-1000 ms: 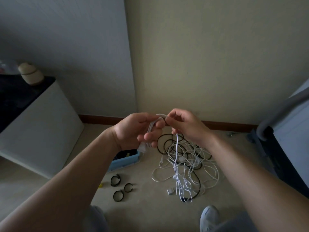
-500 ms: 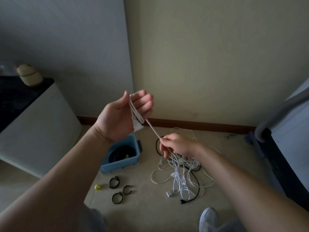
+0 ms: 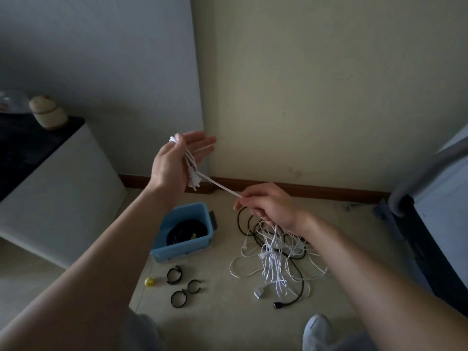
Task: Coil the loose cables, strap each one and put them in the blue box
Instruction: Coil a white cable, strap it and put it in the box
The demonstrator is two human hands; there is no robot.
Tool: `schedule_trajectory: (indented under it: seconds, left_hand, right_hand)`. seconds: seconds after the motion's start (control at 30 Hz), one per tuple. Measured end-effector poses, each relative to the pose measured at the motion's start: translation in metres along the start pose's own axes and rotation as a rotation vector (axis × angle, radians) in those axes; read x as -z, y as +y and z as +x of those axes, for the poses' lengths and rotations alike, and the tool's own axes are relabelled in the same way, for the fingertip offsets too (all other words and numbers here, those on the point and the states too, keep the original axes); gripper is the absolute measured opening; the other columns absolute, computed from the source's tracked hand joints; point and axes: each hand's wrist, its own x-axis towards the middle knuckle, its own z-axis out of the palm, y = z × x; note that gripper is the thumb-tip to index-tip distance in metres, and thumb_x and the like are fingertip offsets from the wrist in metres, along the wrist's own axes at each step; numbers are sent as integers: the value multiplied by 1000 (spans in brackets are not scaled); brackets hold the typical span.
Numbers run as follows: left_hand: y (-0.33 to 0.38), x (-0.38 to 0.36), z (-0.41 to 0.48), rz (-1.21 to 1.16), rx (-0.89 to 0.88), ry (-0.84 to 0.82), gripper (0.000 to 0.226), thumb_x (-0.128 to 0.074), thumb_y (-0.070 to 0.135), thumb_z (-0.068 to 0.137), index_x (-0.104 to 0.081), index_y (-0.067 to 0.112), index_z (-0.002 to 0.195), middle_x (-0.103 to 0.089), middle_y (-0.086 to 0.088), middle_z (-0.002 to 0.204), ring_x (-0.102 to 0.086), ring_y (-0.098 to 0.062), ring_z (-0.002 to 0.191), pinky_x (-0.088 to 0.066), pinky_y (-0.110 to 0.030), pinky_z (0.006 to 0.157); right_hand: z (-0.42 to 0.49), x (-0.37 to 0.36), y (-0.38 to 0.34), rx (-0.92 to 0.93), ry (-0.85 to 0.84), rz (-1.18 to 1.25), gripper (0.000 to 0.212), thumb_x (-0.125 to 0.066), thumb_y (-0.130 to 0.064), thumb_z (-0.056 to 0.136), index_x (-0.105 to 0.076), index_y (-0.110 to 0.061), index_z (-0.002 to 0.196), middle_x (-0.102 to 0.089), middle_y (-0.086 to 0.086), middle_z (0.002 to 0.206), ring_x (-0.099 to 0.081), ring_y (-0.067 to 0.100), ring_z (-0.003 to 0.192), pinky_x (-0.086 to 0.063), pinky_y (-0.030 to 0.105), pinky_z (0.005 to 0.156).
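Note:
My left hand (image 3: 177,163) is raised, fingers stretched out, with loops of a white cable (image 3: 220,184) lying across the palm and the thumb pressing them at the top. That cable runs taut down to my right hand (image 3: 268,206), which pinches it above a tangle of white and black cables (image 3: 276,259) on the floor. The blue box (image 3: 184,245) stands on the floor below my left hand, with a black coiled cable inside. Three black straps (image 3: 181,287) lie in front of the box.
A small yellow object (image 3: 149,281) lies left of the straps. A white cabinet (image 3: 50,193) with a dark top stands at the left, a dark and grey unit (image 3: 435,224) at the right. My shoe (image 3: 316,330) shows at the bottom.
My hands were together winding the cable, then parted: the left rose with the loops, and its fingers have straightened. The right dropped toward the tangle, drawing the cable taut.

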Motion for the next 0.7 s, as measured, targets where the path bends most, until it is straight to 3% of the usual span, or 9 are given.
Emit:
schedule_trajectory:
  seconds: [0.17,0.33,0.47,0.57,0.7]
  left_hand:
    - [-11,-4,-6,266,27,-91,45,-23,22,111,-62,-2,111,-72,-21,109,-69,-30,107,-51,-39,101]
    - [-22,-27,-21,373,224,-281,51,-19,25,110,-60,-4,104,-68,-24,94,-70,-23,80,-55,-33,80]
    - [-22,-36,-30,348,505,-585,84,2,52,102,-57,-8,98,-68,-21,72,-65,-25,52,-52,-32,52]
    - [-23,-32,-28,349,597,-727,92,-3,69,93,-58,-4,93,-61,-16,53,-49,-19,33,-38,-28,45]
    - [-19,-33,-32,169,631,-794,56,-31,55,94,-56,6,81,-37,-2,38,-35,-12,29,-50,-29,55]
  right_hand:
    - [-9,0,-26,85,-10,-8,26,-50,-4,100,-70,11,105,-40,1,57,-36,1,41,-26,10,41]
    - [-13,3,-33,185,-39,-46,27,-51,-5,100,-69,13,92,-40,-5,52,-35,1,43,-31,10,45]
    - [-10,6,-28,282,110,-86,35,-57,-16,94,-62,13,77,-45,-8,51,-38,1,46,-30,11,49]
    - [-9,14,-25,340,242,-144,21,-62,-9,97,-72,-3,80,-58,-15,53,-51,-2,53,-36,10,56]
    - [-5,22,-17,342,377,-90,5,-73,-12,90,-77,-9,86,-70,-5,68,-63,7,67,-49,23,65]
